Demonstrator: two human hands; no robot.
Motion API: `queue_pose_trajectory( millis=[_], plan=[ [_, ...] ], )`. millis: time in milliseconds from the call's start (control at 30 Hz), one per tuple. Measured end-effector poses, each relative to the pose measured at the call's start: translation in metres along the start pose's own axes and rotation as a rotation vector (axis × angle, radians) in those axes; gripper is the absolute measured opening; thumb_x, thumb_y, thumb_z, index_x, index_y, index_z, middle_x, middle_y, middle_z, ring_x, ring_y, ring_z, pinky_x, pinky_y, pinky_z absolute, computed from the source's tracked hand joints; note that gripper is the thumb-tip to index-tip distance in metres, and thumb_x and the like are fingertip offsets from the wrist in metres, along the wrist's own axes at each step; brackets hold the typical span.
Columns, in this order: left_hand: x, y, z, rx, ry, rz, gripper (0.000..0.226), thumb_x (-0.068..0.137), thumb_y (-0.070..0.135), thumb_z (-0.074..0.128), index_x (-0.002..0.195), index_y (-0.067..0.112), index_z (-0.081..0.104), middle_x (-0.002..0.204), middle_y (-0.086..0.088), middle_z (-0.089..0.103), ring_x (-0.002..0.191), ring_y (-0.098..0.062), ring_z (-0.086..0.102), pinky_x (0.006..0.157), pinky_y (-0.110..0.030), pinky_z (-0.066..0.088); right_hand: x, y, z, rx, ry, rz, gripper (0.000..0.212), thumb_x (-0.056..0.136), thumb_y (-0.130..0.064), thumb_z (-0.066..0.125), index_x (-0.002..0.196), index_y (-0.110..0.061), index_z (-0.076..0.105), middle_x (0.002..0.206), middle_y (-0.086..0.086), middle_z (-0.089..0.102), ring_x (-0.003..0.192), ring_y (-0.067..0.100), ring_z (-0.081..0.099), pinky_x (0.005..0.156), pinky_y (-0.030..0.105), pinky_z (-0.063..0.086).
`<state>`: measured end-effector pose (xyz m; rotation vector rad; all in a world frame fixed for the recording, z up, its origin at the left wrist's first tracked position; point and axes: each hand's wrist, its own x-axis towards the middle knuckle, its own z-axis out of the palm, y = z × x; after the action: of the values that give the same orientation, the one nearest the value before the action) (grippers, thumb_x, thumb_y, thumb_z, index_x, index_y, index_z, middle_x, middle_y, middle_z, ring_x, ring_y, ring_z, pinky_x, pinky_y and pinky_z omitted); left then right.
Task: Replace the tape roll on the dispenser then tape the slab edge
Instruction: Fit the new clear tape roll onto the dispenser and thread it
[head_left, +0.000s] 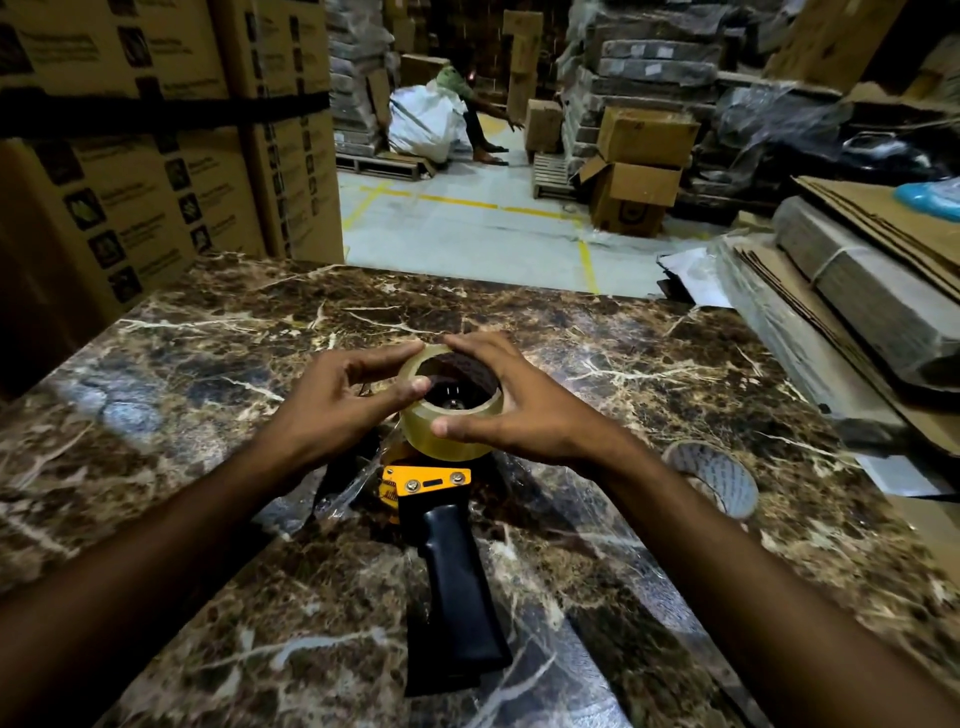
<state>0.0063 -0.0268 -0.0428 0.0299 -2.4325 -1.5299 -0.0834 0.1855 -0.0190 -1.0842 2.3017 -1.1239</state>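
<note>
A clear, yellowish tape roll (451, 434) sits over the hub of a tape dispenser (451, 561) that lies flat on a dark brown marble slab (208, 364). The dispenser has a yellow frame and a black handle pointing toward me. My left hand (337, 410) grips the roll's left side, thumb on its rim. On the right side my right hand (511, 410) holds it, with the thumb on the outer wall and fingers over the far rim. An empty cardboard core (714, 478) lies on the slab to the right.
Printed cartons (156, 145) are stacked at the left behind the slab. Flat cardboard and wrapped slabs (857, 291) are piled at the right. Beyond the slab's far edge is a floor aisle with yellow lines, boxes (636, 171) and a seated person (467, 104).
</note>
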Motion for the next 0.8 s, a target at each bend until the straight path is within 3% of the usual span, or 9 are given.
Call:
queue_pose_trajectory(
  millis=[133,200,367,467,533,567,633,733,800],
  plan=[
    [0.005,0.005,-0.002,0.125,-0.085,0.080,0.070,0.087,0.054,0.078,0.150,0.033,0.057,0.154,0.016,0.054,0.140,0.005,0.052,0.108,-0.022,0.048,-0.007,-0.006,-0.001,-0.288,-0.026,0.015,0.086,0.095,-0.069,0.040,0.164,-0.030,0.007,0.172,-0.014,-0.008,0.158,0.012,-0.007,0.127,0.047,0.006],
    [0.006,0.006,-0.004,0.224,-0.169,0.134,0.070,0.088,0.064,0.069,0.152,0.041,0.050,0.159,0.023,0.047,0.144,0.011,0.044,0.116,-0.021,0.043,-0.011,-0.006,-0.002,-0.441,-0.044,0.011,0.080,0.099,-0.067,0.029,0.164,-0.030,-0.002,0.171,-0.014,-0.015,0.155,0.009,-0.018,0.127,0.048,0.001],
    [0.001,0.012,-0.014,0.666,-0.225,0.237,0.078,0.094,0.079,0.029,0.163,0.043,0.032,0.167,0.026,0.026,0.153,-0.010,0.044,0.120,-0.045,0.045,-0.015,-0.007,0.000,-0.571,-0.050,-0.006,0.076,0.103,-0.062,0.025,0.164,-0.027,-0.004,0.171,-0.011,-0.014,0.154,0.006,-0.018,0.126,0.037,-0.001],
    [0.003,0.015,-0.017,0.702,-0.263,0.253,0.078,0.093,0.082,0.023,0.164,0.048,0.027,0.167,0.029,0.022,0.142,-0.017,0.058,0.112,-0.050,0.051,-0.015,-0.007,0.002,-0.606,-0.040,-0.005,0.075,0.103,-0.061,0.024,0.164,-0.025,-0.004,0.172,-0.007,-0.011,0.155,0.008,-0.017,0.126,0.037,-0.001],
    [0.002,0.009,-0.017,0.684,-0.267,0.255,0.076,0.093,0.085,0.026,0.163,0.053,0.027,0.168,0.030,0.025,0.124,-0.011,0.071,0.103,-0.050,0.056,-0.015,-0.008,0.004,-0.641,-0.038,-0.005,0.076,0.103,-0.061,0.024,0.164,-0.024,-0.004,0.172,-0.006,-0.010,0.156,0.010,-0.015,0.125,0.038,0.000],
    [0.001,0.004,-0.017,0.676,-0.264,0.261,0.076,0.093,0.085,0.029,0.162,0.054,0.028,0.169,0.029,0.027,0.108,0.000,0.073,0.098,-0.048,0.059,-0.014,-0.008,0.006,-0.665,-0.039,-0.013,0.078,0.103,-0.062,0.024,0.164,-0.023,-0.004,0.172,-0.005,-0.010,0.156,0.011,-0.015,0.124,0.038,0.000],
    [-0.004,-0.004,-0.016,0.625,-0.250,0.262,0.079,0.091,0.087,0.034,0.162,0.051,0.032,0.168,0.025,0.033,0.097,0.019,0.064,0.096,-0.043,0.060,-0.011,-0.007,0.011,-0.677,-0.047,-0.027,0.081,0.101,-0.063,0.028,0.164,-0.023,-0.002,0.173,-0.005,-0.009,0.157,0.013,-0.015,0.123,0.038,0.000],
    [-0.003,-0.008,-0.016,0.510,-0.247,0.238,0.086,0.086,0.092,0.038,0.159,0.047,0.041,0.164,0.028,0.040,0.131,-0.015,0.068,0.104,-0.047,0.058,-0.006,-0.005,0.009,-0.577,-0.053,-0.007,0.079,0.102,-0.062,0.033,0.164,-0.025,0.002,0.173,-0.006,-0.006,0.157,0.013,-0.012,0.123,0.037,0.000],
    [0.002,-0.006,-0.014,0.498,-0.244,0.241,0.085,0.084,0.092,0.041,0.157,0.048,0.043,0.156,0.039,0.038,0.116,-0.029,0.075,0.094,-0.047,0.062,-0.005,0.001,0.007,-0.531,-0.045,0.009,0.078,0.102,-0.061,0.034,0.164,-0.027,0.003,0.173,-0.007,-0.005,0.157,0.013,-0.009,0.122,0.035,0.000]
  ],
)
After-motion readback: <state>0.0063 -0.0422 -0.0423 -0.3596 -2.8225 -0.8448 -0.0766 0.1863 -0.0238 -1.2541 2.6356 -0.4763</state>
